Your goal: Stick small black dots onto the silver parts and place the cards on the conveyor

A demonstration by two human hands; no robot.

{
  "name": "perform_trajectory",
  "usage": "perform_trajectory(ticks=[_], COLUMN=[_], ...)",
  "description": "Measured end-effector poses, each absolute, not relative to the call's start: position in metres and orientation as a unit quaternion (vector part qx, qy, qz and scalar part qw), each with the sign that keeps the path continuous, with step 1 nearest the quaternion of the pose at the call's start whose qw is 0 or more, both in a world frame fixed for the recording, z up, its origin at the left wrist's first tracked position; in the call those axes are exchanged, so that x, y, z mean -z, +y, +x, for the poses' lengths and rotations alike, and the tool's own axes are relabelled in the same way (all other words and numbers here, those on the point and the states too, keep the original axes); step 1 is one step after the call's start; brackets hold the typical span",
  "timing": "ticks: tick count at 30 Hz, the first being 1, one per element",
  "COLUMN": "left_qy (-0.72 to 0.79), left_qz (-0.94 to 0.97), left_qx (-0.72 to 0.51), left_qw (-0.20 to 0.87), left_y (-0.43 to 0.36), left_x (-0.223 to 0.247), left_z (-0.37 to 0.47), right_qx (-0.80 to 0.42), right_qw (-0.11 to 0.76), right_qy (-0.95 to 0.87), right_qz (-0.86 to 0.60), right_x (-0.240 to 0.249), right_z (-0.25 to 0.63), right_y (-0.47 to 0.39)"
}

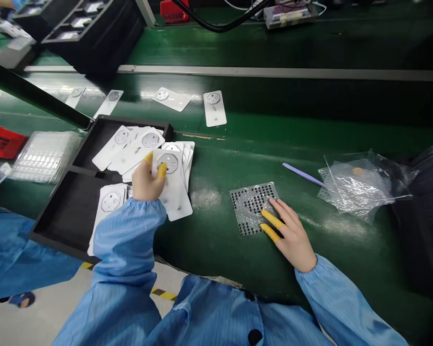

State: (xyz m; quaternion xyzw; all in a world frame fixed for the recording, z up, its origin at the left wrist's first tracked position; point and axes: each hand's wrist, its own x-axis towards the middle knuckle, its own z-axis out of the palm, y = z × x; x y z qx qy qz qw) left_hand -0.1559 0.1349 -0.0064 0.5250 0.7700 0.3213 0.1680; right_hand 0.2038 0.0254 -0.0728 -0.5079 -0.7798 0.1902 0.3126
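Note:
My left hand (146,181), with yellow finger cots, pinches the top of a white card (173,194) with a round printed disc on it. That card overlaps a small stack of similar cards (188,163) at the right edge of the black tray (63,211). More white cards (130,151) lie heaped in the tray's upper compartment. My right hand (290,235), also wearing yellow finger cots, rests its spread fingers on the right side of a clear sheet (250,206) dotted with rows of small black pieces.
Purple tweezers (303,174) touch a pile of clear plastic bags (357,185) on the right. Loose cards (214,108) lie along the back of the green bench. Clear trays (43,156) and a red bin (3,142) stand left, near another person's blue sleeve (18,254).

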Motion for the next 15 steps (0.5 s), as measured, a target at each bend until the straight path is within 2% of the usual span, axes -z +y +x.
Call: perform_trajectory(ticks=[2,4,7,9,11,13,15], left_qy=[0.791,0.785,0.759,0.719,0.650,0.579,0.546], left_qz=[0.554,0.577,0.578,0.558,0.487,0.392,0.307], left_qx=[-0.252,-0.227,-0.298,-0.387,-0.454,-0.444,-0.409], left_qw=[0.058,0.004,0.021,0.147,0.365,0.560,0.664], left_y=[0.150,0.151,0.125,0.094,0.064,0.044,0.037], left_x=[0.016,0.020,0.019,0.017,0.019,0.023,0.028], left_z=[-0.174,-0.174,-0.142,-0.102,-0.058,-0.020,0.005], right_qx=[-0.170,-0.166,-0.178,-0.186,-0.190,-0.188,-0.178], right_qw=[0.316,0.337,0.396,0.431,0.447,0.433,0.391], right_qy=[-0.788,-0.784,-0.751,-0.723,-0.713,-0.728,-0.753], right_qz=[-0.501,-0.494,-0.498,-0.506,-0.506,-0.498,-0.499], right_x=[0.082,0.082,0.073,0.064,0.056,0.051,0.047], right_z=[0.209,0.209,0.202,0.198,0.195,0.194,0.196], right_y=[0.024,0.023,0.021,0.021,0.020,0.019,0.018])
